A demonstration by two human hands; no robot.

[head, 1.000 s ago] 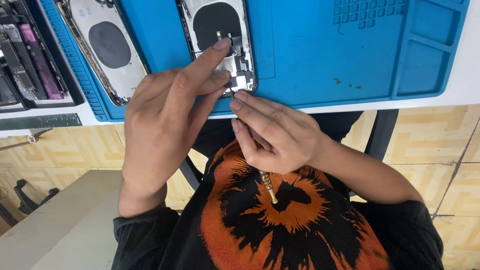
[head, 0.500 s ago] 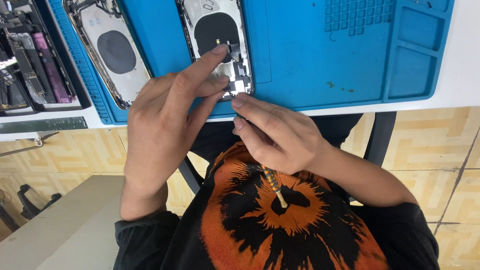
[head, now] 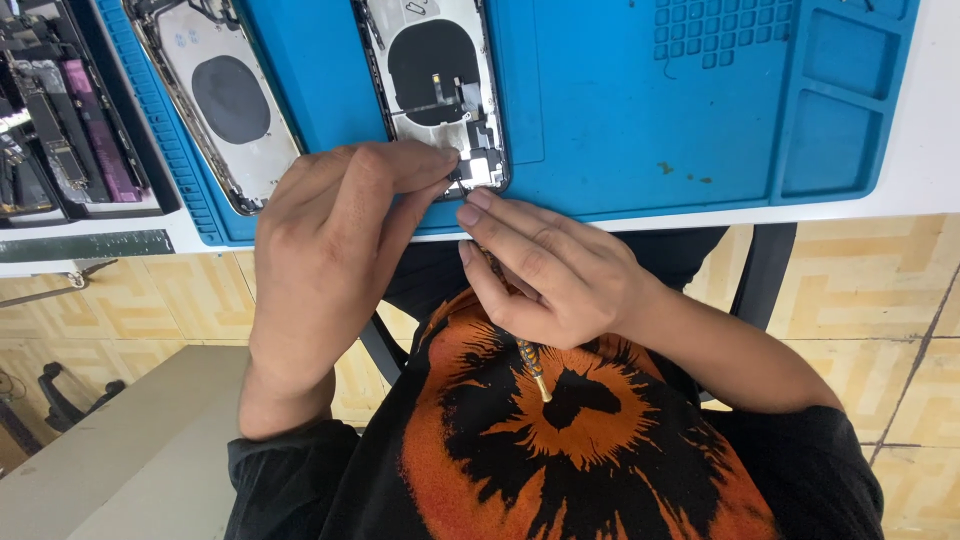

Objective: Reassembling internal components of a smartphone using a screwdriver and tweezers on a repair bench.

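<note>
Over phone housing (head: 440, 90), left forefinger perhaps lower.

screwdriver (head: 531, 368) tip hidden (under right hand (head: 545, 270)), 2nd phone housing (head: 215, 100) cropped

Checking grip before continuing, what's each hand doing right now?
Left hand: holding nothing, a fingertip pressing on the opened phone.
Right hand: closed on a screwdriver.

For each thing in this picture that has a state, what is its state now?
Middle phone housing: opened, inner parts bare, flat on the blue mat.
Second phone housing: opened, lying aslant.
Left hand: fingertip pressing the middle housing's lower end.
Right hand: closed on a thin tool.
</note>
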